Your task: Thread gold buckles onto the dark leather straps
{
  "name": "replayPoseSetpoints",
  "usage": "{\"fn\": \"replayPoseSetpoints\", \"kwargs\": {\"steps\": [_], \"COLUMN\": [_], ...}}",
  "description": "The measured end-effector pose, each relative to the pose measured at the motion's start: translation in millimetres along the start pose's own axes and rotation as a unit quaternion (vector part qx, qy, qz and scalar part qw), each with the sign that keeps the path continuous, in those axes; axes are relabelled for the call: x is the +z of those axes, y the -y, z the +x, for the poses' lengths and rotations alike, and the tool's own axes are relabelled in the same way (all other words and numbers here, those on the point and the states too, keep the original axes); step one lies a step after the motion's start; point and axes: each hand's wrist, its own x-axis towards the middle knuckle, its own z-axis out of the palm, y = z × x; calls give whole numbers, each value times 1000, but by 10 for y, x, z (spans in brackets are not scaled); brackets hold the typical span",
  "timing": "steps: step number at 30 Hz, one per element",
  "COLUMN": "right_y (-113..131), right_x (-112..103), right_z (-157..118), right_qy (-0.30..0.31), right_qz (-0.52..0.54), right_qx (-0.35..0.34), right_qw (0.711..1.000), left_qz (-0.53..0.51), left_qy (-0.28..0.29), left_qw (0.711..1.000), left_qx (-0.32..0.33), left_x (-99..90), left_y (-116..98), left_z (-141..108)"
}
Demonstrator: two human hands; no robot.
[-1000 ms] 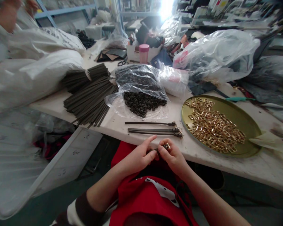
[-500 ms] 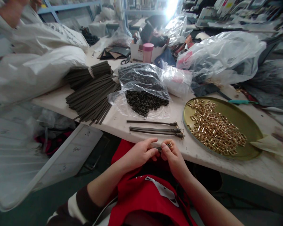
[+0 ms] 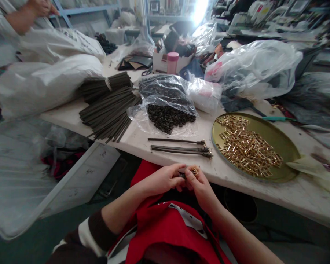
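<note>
The left hand (image 3: 167,180) and right hand (image 3: 199,184) close together on a dark strap (image 3: 182,176) with a gold buckle (image 3: 194,171), near the table (image 3: 136,148); beyond lie similar straps (image 3: 178,149), then a buckle-filled tray (image 3: 276,137).

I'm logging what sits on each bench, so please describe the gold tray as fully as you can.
The tray is broad, rounded and shallow, with a low rim and a dull gold, slightly shiny surface that looks like metal. It lies flat on the table, right of the right hand and apart from it. Small gold buckles cover much of its left and middle; a pale scrap overlaps its right edge.
</note>
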Motion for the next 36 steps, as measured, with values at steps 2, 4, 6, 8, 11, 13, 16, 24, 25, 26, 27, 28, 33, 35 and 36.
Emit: {"fn": "replayPoseSetpoints", "kwargs": {"steps": [2,4,6,8,11,13,16,24,25,26,27,28,33,35,36], "right_y": [-36,-89,-135,-154,-127,-99,-92,-115,-97,-77,-58,-40,-5,-2,1], "right_x": [0,1,7,15,10,-6,-24,-73,-98,-125,-153,-179,-260,-282,-293], "right_z": [-3,6,21,32,35,31,37,122,130,138,143,146,140,128,120], "right_qy": [-23,-42,-52,-53,-30,-17,-19,-5,12,31,51,70,107,106,107], "right_qz": [-35,-77,-96,-79,-29,-15,-24,-41,-35,-23,-3,22,107,93,83], "right_qx": [-23,-44,-49,-37,-9,4,2,-18,-16,-13,-9,-2,54,62,63], "right_qw": [999,995,993,995,999,1000,1000,999,999,999,999,997,987,988,989], "left_qz": [-13,-7,3,0,-13,0,62,190,198,201,200,196,181,176,173], "left_qy": [16,13,-3,-21,-27,-8,18,-24,-28,-29,-27,-23,-24,-27,-26], "left_qw": [1000,1000,1000,1000,999,998,994,981,979,979,979,980,983,983,984], "left_qx": [0,-2,-7,-18,-34,-56,-83,-42,-36,-30,-25,-20,-35,-42,-41], "left_x": [-5,-7,3,14,1,-34,-83,-85,-105,-129,-156,-180,-207,-179,-164], "left_y": [-4,12,43,77,103,97,61,-15,-11,-5,2,8,12,2,-5], "left_z": [-19,-23,-6,25,54,51,37,135,133,122,105,82,-33,-65,-79]}}
